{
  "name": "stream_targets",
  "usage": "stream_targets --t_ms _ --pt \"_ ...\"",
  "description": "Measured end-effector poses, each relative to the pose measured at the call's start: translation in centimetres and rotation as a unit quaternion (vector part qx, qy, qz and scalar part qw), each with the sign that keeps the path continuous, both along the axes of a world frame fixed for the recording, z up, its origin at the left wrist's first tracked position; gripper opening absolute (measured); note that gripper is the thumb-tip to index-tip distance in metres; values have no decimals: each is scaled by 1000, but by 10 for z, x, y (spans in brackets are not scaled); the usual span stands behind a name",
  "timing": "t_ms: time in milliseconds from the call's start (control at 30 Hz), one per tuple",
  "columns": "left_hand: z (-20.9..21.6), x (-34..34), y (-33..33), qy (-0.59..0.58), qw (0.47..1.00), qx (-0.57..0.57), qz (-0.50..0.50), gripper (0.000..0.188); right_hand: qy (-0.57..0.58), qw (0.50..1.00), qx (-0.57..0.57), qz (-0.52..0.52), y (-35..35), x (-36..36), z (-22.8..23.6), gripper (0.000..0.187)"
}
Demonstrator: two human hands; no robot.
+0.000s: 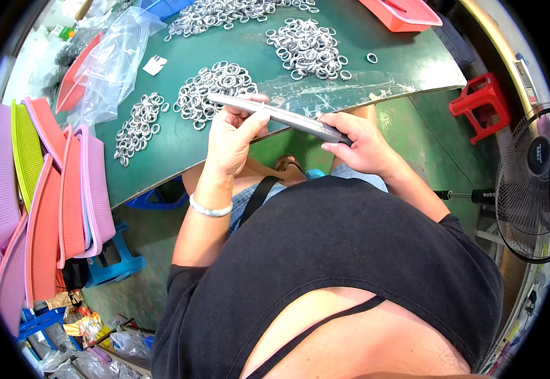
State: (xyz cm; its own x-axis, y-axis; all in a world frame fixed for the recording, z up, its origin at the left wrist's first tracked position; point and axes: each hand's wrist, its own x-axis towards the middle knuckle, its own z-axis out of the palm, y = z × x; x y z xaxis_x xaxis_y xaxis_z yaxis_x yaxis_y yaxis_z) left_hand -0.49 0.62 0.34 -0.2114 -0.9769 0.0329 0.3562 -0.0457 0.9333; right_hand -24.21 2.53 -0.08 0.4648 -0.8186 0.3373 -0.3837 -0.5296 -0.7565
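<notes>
A long, grey, tapered ring mandrel (pixel 287 118) with a dark handle end is held slantwise above the table's near edge. My right hand (pixel 361 143) is closed round the handle end. My left hand (pixel 237 129), with a pale bangle at the wrist, is closed on the thinner part near the tip, thumb on top and fingertips behind. Whether a ring sits under those fingers is hidden. Just beyond my left hand lies a heap of silver rings (pixel 205 88). A smaller heap of rings (pixel 141 126) lies to its left, and another ring heap (pixel 308 49) further right.
The green table (pixel 155 158) carries more rings (pixel 215 14) at the back, one loose ring (pixel 371 58), a red tray (pixel 401 14) and a clear plastic bag (pixel 114 69). Stacked coloured baskets (pixel 66 196) stand left. At right are a red stool (pixel 480 106) and a fan (pixel 527 183).
</notes>
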Motion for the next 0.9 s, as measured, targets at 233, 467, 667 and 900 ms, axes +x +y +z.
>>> stream_targets --t_ms 233,467,667,900 --pt "16 21 -24 54 986 -48 148 10 -14 999 47 -15 5 -15 -8 37" --pt "21 19 -57 -601 722 -311 143 23 -116 978 146 -97 11 -52 -17 36" --pt "23 -15 -70 -605 692 -374 122 24 -237 946 187 -114 6 -71 -34 37" --pt "18 -68 -112 -551 727 -406 50 15 -312 918 230 -89 -1 -76 -40 41"
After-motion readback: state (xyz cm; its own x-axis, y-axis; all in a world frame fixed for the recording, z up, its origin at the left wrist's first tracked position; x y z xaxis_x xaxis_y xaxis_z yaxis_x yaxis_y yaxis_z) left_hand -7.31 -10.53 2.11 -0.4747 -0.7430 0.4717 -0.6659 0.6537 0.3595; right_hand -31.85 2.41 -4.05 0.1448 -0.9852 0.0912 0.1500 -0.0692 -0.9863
